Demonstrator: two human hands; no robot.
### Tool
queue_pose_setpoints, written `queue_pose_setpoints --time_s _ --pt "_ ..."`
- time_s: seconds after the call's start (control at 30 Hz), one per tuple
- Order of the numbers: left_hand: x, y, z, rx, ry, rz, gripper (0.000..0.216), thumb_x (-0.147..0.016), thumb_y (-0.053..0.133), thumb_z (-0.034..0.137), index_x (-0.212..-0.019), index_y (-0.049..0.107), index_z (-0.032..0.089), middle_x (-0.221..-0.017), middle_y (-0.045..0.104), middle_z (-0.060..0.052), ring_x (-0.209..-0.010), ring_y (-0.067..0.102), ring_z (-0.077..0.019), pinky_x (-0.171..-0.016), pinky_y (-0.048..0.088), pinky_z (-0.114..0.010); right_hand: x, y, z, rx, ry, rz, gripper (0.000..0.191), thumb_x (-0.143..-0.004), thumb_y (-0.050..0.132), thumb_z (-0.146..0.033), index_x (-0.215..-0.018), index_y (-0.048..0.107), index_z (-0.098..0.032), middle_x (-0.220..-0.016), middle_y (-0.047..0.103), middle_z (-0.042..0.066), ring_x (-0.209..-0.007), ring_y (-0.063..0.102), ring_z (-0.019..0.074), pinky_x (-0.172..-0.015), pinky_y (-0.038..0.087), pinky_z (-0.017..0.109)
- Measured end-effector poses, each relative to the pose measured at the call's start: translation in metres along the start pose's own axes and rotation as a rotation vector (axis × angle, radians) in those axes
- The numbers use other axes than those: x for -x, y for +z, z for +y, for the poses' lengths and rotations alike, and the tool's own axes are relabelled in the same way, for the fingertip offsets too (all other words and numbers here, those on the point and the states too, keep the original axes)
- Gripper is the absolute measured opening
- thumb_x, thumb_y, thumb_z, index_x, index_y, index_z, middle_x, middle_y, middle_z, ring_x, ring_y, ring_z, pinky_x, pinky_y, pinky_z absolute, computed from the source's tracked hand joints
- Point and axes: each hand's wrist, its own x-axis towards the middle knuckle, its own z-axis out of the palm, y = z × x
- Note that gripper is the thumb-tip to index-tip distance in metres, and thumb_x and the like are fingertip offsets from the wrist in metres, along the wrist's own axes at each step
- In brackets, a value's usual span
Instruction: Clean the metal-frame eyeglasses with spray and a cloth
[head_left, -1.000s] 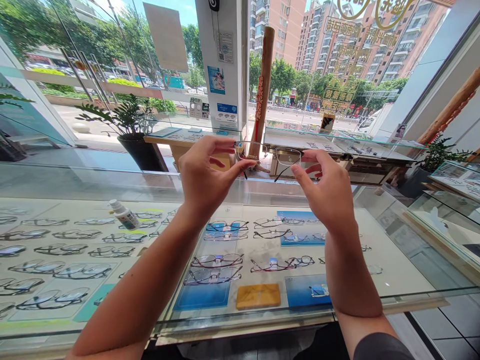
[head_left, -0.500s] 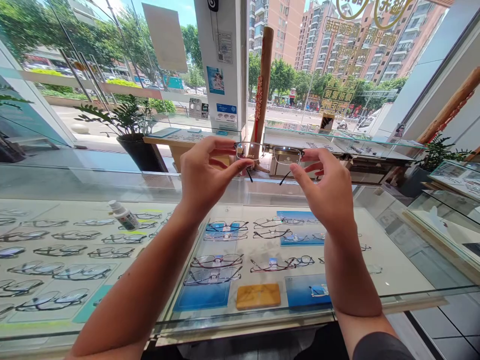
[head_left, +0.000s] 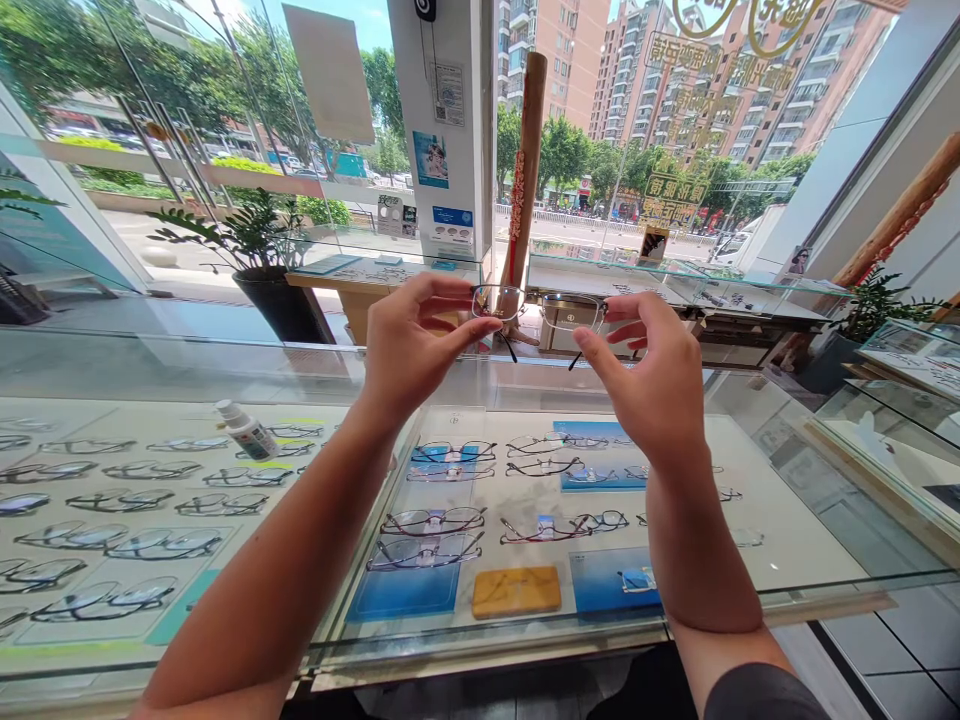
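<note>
I hold a pair of thin dark-framed glasses (head_left: 536, 305) up in front of me, above the glass display counter (head_left: 525, 400). My left hand (head_left: 416, 345) pinches the left end of the frame between thumb and fingers. My right hand (head_left: 645, 375) pinches the right end the same way. The lenses face me and the two temple arms hang down and back behind them.
Inside the counter lie several rows of glasses (head_left: 435, 520) on white and blue mats. A small white bottle (head_left: 247, 428) lies on the glass at the left. Beyond stand a potted plant (head_left: 262, 250), a white pillar (head_left: 446, 130), a wooden post (head_left: 529, 150) and more glass cases (head_left: 892, 420) at right.
Both hands have lifted the glasses slightly and tilted them; the temple arms have swung a little to the right. Everything else stays put.
</note>
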Motion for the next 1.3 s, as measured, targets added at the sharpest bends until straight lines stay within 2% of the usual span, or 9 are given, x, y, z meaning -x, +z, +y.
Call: queue_pose_setpoints --time_s 0.57,0.93,1.13,1.3 --pt "-0.003 0.000 -0.006 0.032 -0.012 -0.023 0.048 -0.077 0.099 0.055 -0.107 0.080 0.023 -0.102 0.086 -0.010 -0.093 0.086 -0.0264 -0.077 0.073 -0.036 0.000 0.000 -0.003 -0.003 -0.020 0.001 0.026 -0.097 0.074 -0.047 -0.112 0.068 -0.026 -0.112 0.079 0.007 -0.091 0.074 0.0238 -0.084 0.058 0.044" --pt "0.007 0.000 0.010 -0.156 0.133 0.095 0.051 -0.080 0.098 0.062 -0.108 0.076 0.026 -0.106 0.084 -0.006 -0.095 0.083 -0.0231 -0.074 0.067 -0.032 -0.005 -0.001 0.011 -0.014 0.081 -0.088 0.040 -0.095 0.076 -0.056 -0.121 0.073 -0.025 -0.120 0.084 0.008 -0.090 0.077 0.0254 -0.082 0.056 0.044" --pt "0.006 -0.001 0.013 -0.177 0.138 0.101 0.051 -0.083 0.095 0.066 -0.108 0.075 0.026 -0.106 0.084 -0.006 -0.093 0.082 -0.0229 -0.071 0.066 -0.034 -0.005 -0.001 0.011 -0.003 0.066 -0.098 0.042 -0.096 0.072 -0.058 -0.122 0.073 -0.025 -0.120 0.084 0.010 -0.089 0.076 0.0253 -0.082 0.056 0.044" --pt "0.006 -0.001 0.013 -0.168 0.122 0.097 0.050 -0.083 0.097 0.061 -0.110 0.075 0.026 -0.105 0.083 -0.006 -0.092 0.082 -0.0218 -0.070 0.066 -0.031 -0.005 -0.001 0.012 0.001 0.061 -0.096 0.044 -0.096 0.072 -0.060 -0.121 0.074 -0.025 -0.119 0.085 0.010 -0.089 0.077 0.0257 -0.081 0.057 0.044"
